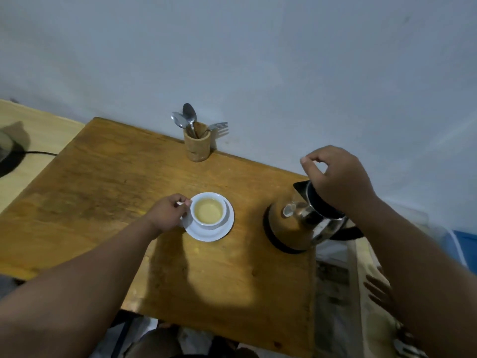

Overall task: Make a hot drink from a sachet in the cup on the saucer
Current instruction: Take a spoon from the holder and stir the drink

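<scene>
White cup (209, 211) sat on its saucer (209, 235) mid-table (103, 192), already full of pale yellowish liquid. Left hand (167, 214) pinched shut on the cup's handle. Right hand (338, 177) over the steel kettle (307, 223), fingers loosely curled; couldn't tell if actually gripping it. Spoons (187, 118) parked in a wooden holder (197, 146) at the back, well apart. Looked like only stirring remained. Biggest risk, probably: cup filled that high, so tugging the handle or bumping the saucer could slop hot liquid over. Kettle near the table edge too, easy to knock.

open tabletop (103, 192) between cup (208, 211) (left) and kettle (304, 223)
</scene>
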